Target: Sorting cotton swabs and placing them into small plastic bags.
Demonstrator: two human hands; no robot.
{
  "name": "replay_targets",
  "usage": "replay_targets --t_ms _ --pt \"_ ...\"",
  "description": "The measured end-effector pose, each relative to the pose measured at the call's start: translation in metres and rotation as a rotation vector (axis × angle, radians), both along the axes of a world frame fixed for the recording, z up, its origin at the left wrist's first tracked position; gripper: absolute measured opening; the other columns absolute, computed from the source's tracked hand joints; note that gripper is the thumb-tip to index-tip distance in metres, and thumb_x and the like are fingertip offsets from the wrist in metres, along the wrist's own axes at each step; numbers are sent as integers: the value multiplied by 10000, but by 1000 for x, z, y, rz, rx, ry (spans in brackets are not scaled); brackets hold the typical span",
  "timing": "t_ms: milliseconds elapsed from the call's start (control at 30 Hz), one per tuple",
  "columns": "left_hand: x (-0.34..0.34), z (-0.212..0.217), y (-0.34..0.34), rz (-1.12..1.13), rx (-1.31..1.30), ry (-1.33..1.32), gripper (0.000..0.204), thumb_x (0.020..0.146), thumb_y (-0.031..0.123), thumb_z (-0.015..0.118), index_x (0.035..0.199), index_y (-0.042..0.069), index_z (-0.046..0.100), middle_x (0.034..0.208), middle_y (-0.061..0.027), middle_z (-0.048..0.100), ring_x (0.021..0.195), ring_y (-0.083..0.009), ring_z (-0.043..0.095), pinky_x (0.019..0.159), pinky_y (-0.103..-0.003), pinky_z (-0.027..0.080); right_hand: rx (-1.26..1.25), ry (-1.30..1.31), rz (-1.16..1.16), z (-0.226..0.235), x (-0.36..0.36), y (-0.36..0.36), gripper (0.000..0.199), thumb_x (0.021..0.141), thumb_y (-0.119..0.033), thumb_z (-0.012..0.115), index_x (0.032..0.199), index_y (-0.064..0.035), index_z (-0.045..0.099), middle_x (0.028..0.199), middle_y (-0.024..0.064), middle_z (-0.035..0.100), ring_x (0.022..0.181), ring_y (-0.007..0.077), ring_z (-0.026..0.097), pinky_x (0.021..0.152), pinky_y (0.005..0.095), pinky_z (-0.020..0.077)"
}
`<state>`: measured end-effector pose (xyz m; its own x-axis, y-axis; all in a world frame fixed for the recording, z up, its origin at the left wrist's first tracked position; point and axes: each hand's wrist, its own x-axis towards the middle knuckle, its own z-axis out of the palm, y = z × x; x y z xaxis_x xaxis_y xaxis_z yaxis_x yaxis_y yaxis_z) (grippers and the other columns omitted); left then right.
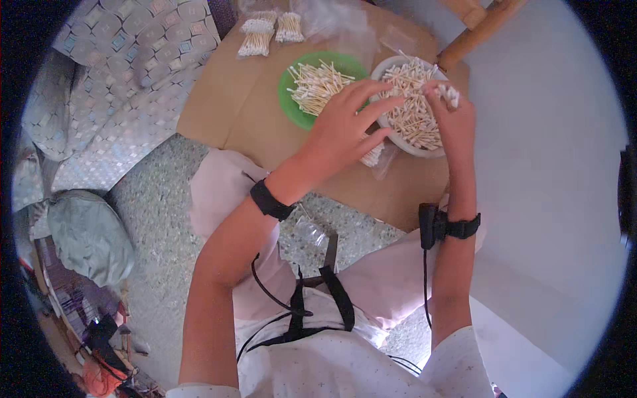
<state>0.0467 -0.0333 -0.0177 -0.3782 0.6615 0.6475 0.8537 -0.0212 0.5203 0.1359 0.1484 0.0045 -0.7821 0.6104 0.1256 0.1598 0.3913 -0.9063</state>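
Note:
My right hand (455,114) is closed around a small bunch of cotton swabs (450,97), their white tips showing, over the right rim of a white bowl (434,152). Loose cotton swabs (413,109) fill that bowl. My left hand (352,123) hangs between the two bowls with its fingers spread and nothing in them. Beside it, a green bowl (287,109) holds more loose cotton swabs (317,86). Under the left fingers, partly hidden, lies a bundle of cotton swabs (373,156) by a clear plastic bag (386,166).
Bundles of cotton swabs (257,36) and clear plastic bags (338,23) lie at the far side of the cardboard (232,99). A wooden leg (474,40) stands at the far right, near a pale wall (551,146). Patterned fabric (139,66) hangs at left.

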Motion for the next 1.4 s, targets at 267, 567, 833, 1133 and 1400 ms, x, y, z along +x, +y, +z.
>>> replay_targets --t_ms 267,567,833,1133,1400 --pt "-2 -11 2 2 -31 57 342 756 74 597 1096 116 581 1057 -93 531 1035 -286 480 895 -382 413 642 -368 24 -11 -4 -10 340 788 -405 618 912 -92 664 839 192 641 759 364 613 661 427 475" --pt "-5 4 1 129 114 -166 548 782 145 622 1299 146 439 1007 -113 556 963 -293 506 847 -379 421 569 -217 -124 9 -6 -22 246 855 -337 571 914 -110 644 760 182 637 699 347 619 631 416 477" --pt "-19 -5 -3 80 -76 -41 178 780 198 636 891 58 635 787 -93 583 783 -284 556 701 -369 446 292 105 111 3 -9 -31 180 799 -236 676 890 -84 647 770 71 664 661 136 619 594 281 483" --pt "-5 0 2 84 47 -349 124 783 148 640 832 35 628 780 -94 596 723 -246 576 638 -329 459 -4 140 120 13 -8 -37 178 812 -202 666 896 -46 653 799 8 635 725 73 553 669 227 454" --pt "-3 0 -5 107 181 -658 117 792 124 660 840 19 641 768 -35 609 682 -100 543 619 -238 434 -91 51 110 9 -6 -30 196 798 -198 672 900 -32 660 813 25 644 738 79 562 692 232 456"
